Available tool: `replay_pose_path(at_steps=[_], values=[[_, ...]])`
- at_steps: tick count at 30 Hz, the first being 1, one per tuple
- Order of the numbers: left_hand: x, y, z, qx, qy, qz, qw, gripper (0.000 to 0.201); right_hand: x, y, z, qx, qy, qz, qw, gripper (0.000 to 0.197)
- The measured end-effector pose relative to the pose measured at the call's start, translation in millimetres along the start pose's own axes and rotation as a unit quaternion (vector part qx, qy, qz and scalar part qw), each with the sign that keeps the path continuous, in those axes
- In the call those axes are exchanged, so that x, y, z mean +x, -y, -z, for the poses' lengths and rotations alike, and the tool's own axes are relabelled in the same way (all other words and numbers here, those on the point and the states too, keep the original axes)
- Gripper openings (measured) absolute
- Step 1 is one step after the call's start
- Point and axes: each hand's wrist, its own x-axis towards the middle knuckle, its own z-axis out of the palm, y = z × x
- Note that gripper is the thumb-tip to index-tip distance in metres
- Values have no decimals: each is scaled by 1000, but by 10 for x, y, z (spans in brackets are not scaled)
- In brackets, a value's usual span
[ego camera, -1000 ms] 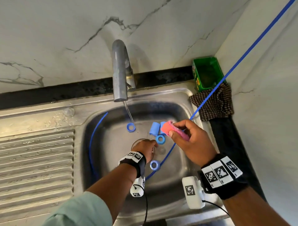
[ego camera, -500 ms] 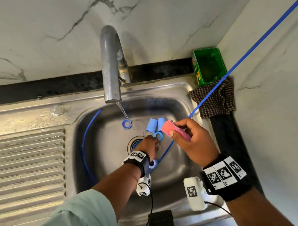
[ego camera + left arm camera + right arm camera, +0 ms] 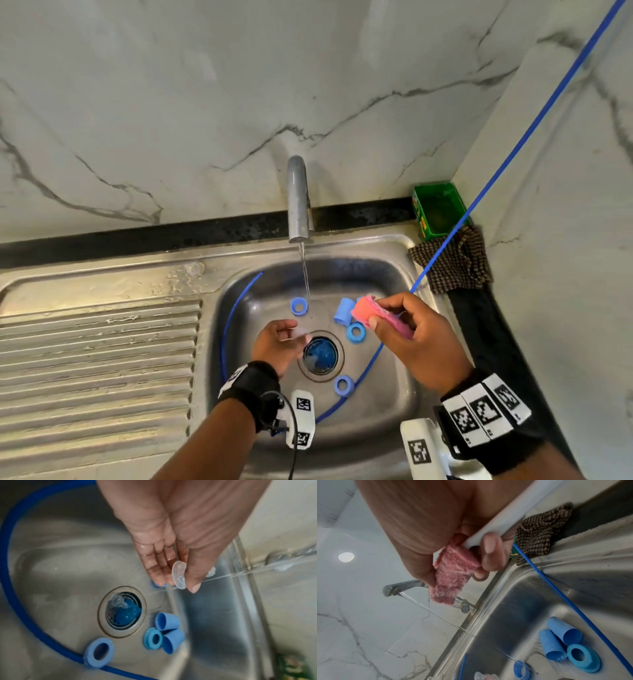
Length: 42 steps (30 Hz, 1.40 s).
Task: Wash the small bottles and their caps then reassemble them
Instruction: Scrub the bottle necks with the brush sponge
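Observation:
My left hand hovers over the sink floor just left of the drain. It pinches a small clear cap between thumb and fingers, close to the thin water stream. My right hand holds a folded pink sponge above the right side of the basin. Two blue cone-shaped bottle pieces lie side by side on the sink floor. Three blue rings lie there too: one under the stream, one by the cones, one near the front.
The tap runs at the back of the steel sink. A blue cord runs from the upper right and loops through the basin. A green box and a checked cloth sit at the back right corner. A ribbed drainboard lies to the left.
My left hand has come up off the sink floor by the drain and moved slightly left, with the clear cap now showing between its fingers. The right hand keeps hold of the sponge.

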Motion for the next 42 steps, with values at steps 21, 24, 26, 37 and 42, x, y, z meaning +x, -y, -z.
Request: replay_pose_path(at_steps=[21, 24, 26, 37, 42], values=[[-931, -519, 71, 56, 71, -254, 963, 48, -130, 188, -390, -159, 73, 44, 984, 25], [-983, -515, 120, 33, 63, -260, 963, 46, -164, 189, -412, -173, 65, 42, 982, 24], [-1012, -516, 170, 10, 62, -260, 964, 47, -180, 197, -419, -175, 62, 42, 982, 29], [-1078, -506, 304, -19, 106, -206, 973, 23, -197, 431, -493, -180, 35, 78, 980, 19], [-1105, -582, 292, -176, 187, -115, 960, 37, -167, 481, -501, -184, 62, 96, 976, 17]])
